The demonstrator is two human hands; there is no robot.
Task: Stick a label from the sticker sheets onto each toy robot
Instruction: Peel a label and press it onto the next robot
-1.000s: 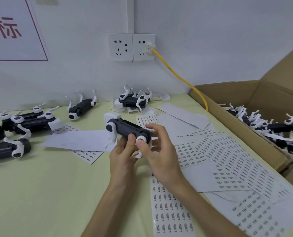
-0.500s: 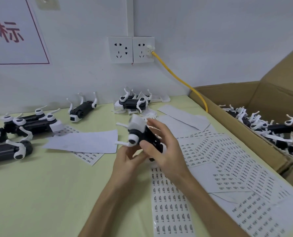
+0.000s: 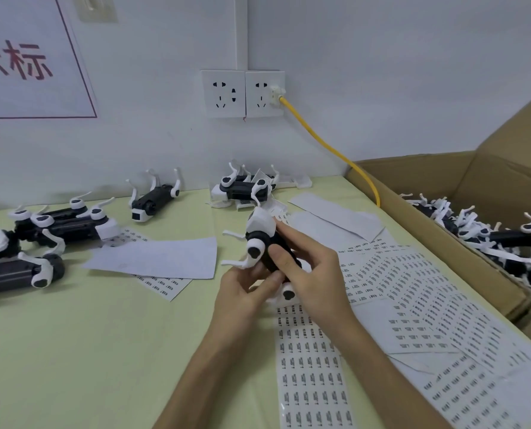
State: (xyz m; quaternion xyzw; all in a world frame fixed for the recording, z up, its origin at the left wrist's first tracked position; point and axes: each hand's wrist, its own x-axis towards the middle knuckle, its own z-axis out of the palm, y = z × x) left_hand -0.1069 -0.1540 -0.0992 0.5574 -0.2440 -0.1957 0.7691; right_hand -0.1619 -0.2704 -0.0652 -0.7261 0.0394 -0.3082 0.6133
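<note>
The toy robot (image 3: 265,246) is held in the air over the middle of the table (image 3: 72,351), a little toward its right edge, and both hands have it. Its long axis is slanted: the white head end points up and toward the far edge, and the other end comes down toward the person. The right hand (image 3: 313,270) is closed around the black body from the right side, with its thumb lying on the top of the body. The left hand (image 3: 239,289) grips the lower end from the left and from under. The white legs stick out to the left. Whether a label is already on the body, I cannot tell. The nearest sticker sheet (image 3: 310,366) lies flat on the table just below the hands, and more sheets spread toward the right edge, beside the cardboard box (image 3: 443,244). So I judge that the right hand is nearer to the labels, and the left hand alone should keep the robot while the right one picks a label.
</note>
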